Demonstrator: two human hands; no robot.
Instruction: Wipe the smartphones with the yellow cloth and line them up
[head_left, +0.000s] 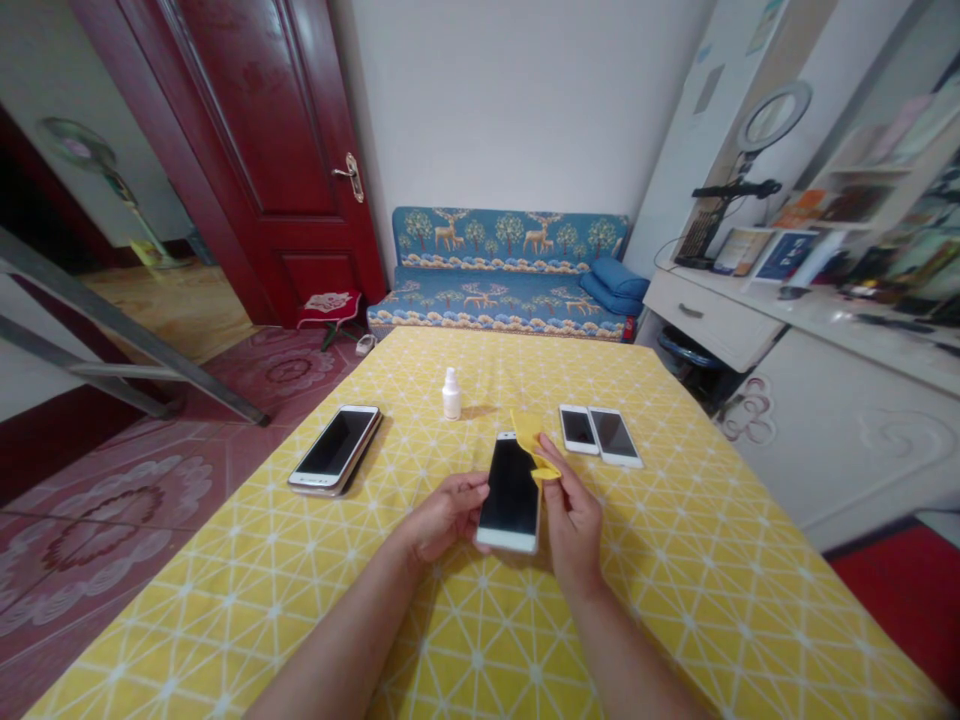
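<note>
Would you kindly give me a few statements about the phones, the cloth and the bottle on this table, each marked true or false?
1. The left hand holds the white phone by its edge. True.
2. The right hand holds a blue cloth. False: the cloth is yellow.
3. The small white bottle lies on its side. False: it stands upright.
4. Two phones lie side by side, right of the held phone. True.
5. The phone at the left edge lies screen up on the yellow tablecloth. True.
</note>
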